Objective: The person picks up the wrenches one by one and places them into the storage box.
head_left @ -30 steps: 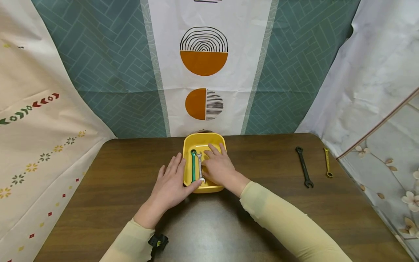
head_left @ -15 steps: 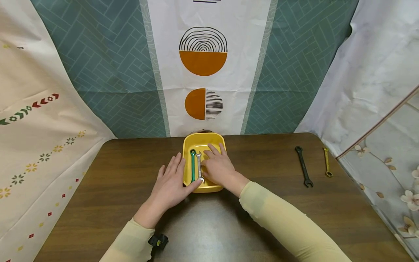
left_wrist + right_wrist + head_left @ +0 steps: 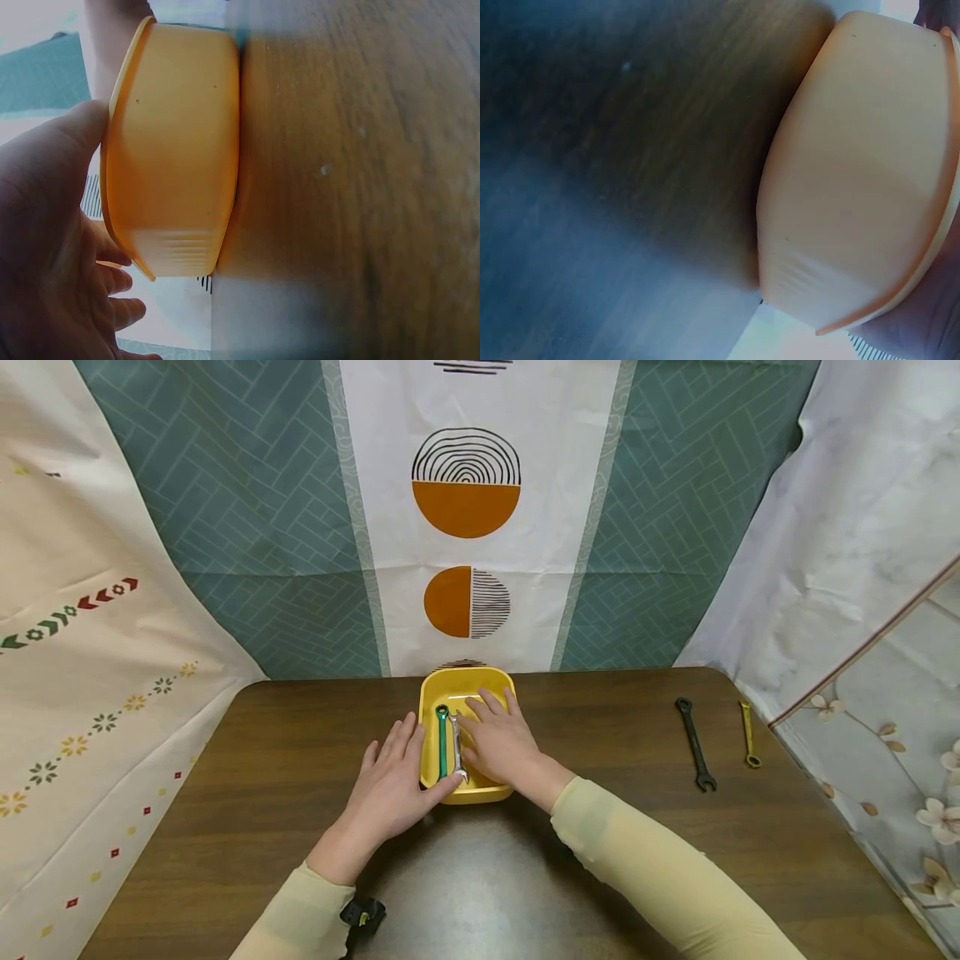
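Observation:
A yellow plastic tray (image 3: 467, 672) stands at the far edge of the table. In it a green combination wrench (image 3: 442, 747) and a silver wrench (image 3: 455, 743) lie side by side, lengthwise. My left hand (image 3: 393, 781) rests against the tray's left rim with fingers extended, its thumb reaching over the near left corner. From the right, my right hand (image 3: 498, 739) reaches over the rim into the tray. Its fingers are spread, and the index finger lies at the silver wrench's upper end. The right thumb is largely hidden. Both wrist views show the tray's outer side wall (image 3: 176, 142).
On the right of the brown table (image 3: 315, 727) lie a black combination wrench (image 3: 696, 747) and a smaller yellow wrench (image 3: 748, 735). A patterned cloth (image 3: 468, 552) hangs right behind the table, with light fabric at both sides.
My right index finger has shifted left onto the silver wrench's upper part. The left hand, tray and other wrenches stay put; the head view has tilted slightly.

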The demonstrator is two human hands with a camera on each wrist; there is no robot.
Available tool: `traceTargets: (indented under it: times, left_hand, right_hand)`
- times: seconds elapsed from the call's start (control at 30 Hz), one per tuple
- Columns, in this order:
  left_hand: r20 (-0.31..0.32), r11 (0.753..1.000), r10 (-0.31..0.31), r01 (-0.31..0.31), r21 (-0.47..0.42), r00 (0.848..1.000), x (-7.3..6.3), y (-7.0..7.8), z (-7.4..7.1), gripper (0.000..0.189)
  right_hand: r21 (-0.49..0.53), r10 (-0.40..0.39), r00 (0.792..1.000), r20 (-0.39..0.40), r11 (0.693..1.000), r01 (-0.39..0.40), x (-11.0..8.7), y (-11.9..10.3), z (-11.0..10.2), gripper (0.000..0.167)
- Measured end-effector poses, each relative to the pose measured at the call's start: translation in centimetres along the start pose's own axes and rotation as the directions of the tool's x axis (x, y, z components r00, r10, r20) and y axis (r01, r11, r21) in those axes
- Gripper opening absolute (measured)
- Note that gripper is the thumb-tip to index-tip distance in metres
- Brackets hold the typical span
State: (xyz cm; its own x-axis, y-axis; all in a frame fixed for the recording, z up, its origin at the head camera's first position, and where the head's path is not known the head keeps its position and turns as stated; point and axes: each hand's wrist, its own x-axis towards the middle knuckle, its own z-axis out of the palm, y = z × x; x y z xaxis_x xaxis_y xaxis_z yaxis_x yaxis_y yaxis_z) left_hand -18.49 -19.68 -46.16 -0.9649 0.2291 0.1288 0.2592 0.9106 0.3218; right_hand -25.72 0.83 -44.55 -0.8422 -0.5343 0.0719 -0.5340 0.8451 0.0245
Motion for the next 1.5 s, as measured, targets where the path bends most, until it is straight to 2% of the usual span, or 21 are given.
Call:
traceTargets:
  times: [0.17, 0.53, 1.0, 1.23, 1.5]
  left_hand:
    - [-0.002, 1.000, 0.000, 0.000, -0.001, 1.000, 0.0, 0.1, 0.0, 0.112]
    - [0.006, 1.000, -0.008, 0.008, -0.003, 1.000, -0.1, 0.0, 0.0, 0.111]
    - [-0.003, 1.000, -0.017, 0.016, -0.022, 1.000, -0.2, 0.0, 0.0, 0.111]
    - [-0.012, 0.999, -0.021, 0.021, -0.037, 1.000, -0.2, 0.1, 0.0, 0.110]
    - [-0.007, 0.999, -0.013, 0.013, -0.042, 1.000, -0.1, 0.2, 0.0, 0.110]
  right_hand:
    - [0.021, 0.008, 1.000, -0.023, 1.000, -0.007, -0.3, 0.2, -0.2, 0.060]
    - [0.000, 0.016, 0.999, -0.051, 1.000, -0.016, -1.3, 1.2, -0.3, 0.068]
    - [0.059, 0.004, 0.992, -0.126, 0.998, 0.003, -3.3, 2.8, -1.0, 0.071]
    - [0.060, 0.001, 0.984, -0.179, 0.998, 0.010, -3.9, 3.9, -0.8, 0.073]
    - [0.061, 0.005, 0.980, -0.200, 0.998, 0.007, -5.0, 5.0, -1.0, 0.073]
